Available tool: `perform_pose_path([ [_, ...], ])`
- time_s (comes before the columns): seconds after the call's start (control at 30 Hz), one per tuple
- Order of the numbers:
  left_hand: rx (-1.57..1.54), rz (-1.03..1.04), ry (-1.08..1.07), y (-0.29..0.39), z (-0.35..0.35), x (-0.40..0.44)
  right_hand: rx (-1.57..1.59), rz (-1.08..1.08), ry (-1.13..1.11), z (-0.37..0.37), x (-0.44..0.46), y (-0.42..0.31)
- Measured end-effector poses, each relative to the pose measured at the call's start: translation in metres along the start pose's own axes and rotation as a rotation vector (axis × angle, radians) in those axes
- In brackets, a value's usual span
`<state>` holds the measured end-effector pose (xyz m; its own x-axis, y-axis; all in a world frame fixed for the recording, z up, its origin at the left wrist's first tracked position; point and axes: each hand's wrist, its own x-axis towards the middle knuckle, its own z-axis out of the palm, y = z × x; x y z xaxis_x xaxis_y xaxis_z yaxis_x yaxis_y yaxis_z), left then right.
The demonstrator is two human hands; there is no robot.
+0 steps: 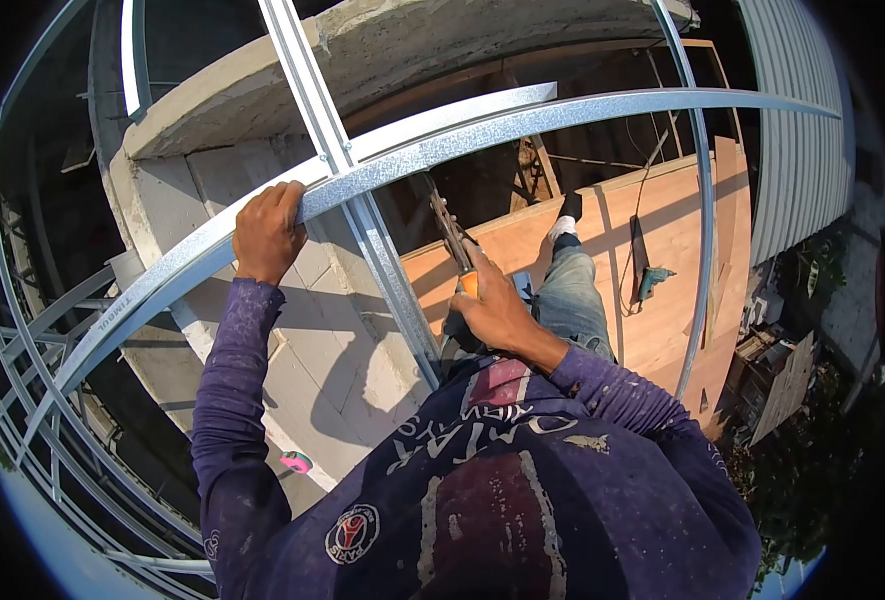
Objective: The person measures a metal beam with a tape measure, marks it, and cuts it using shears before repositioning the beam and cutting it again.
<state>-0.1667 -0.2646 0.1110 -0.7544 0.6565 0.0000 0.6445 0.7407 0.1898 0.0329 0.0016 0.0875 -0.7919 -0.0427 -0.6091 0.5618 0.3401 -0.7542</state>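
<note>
A long galvanized metal channel (462,138) crosses the view, over another metal bar (312,90) that runs from the top down toward my body. My left hand (269,232) has its fingers wrapped over the channel, left of where the two cross. Below the channel, my right hand (502,308) is closed around the orange handle of a metal hand tool (447,222), whose long jaws point up toward the underside of the channel. Its jaw tips lie close to the channel; whether they touch it I cannot tell.
Plywood sheets (662,235) lie on the right, with a green power drill (652,283) on them. A pink tape measure (296,462) rests on the pale block wall (312,370). Corrugated roofing (797,120) is at the far right. More metal framing (42,400) curves along the left.
</note>
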Motion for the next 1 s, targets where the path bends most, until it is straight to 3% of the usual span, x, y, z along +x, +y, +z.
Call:
perform_pose_path([
  [0.47,0.023,-0.041,-0.029,-0.002,0.002,-0.002,-0.008,0.073,-0.028,-0.001,0.011,-0.015],
  [0.87,0.018,-0.032,-0.047,-0.003,0.001,-0.002,-0.070,0.054,0.089,0.002,0.016,-0.020],
  [0.93,0.010,-0.012,-0.012,-0.004,0.003,-0.003,-0.102,0.176,-0.089,-0.018,0.014,-0.038],
  [1.0,0.014,-0.014,-0.026,-0.004,0.002,-0.003,-0.102,0.168,-0.062,-0.018,0.014,-0.035],
])
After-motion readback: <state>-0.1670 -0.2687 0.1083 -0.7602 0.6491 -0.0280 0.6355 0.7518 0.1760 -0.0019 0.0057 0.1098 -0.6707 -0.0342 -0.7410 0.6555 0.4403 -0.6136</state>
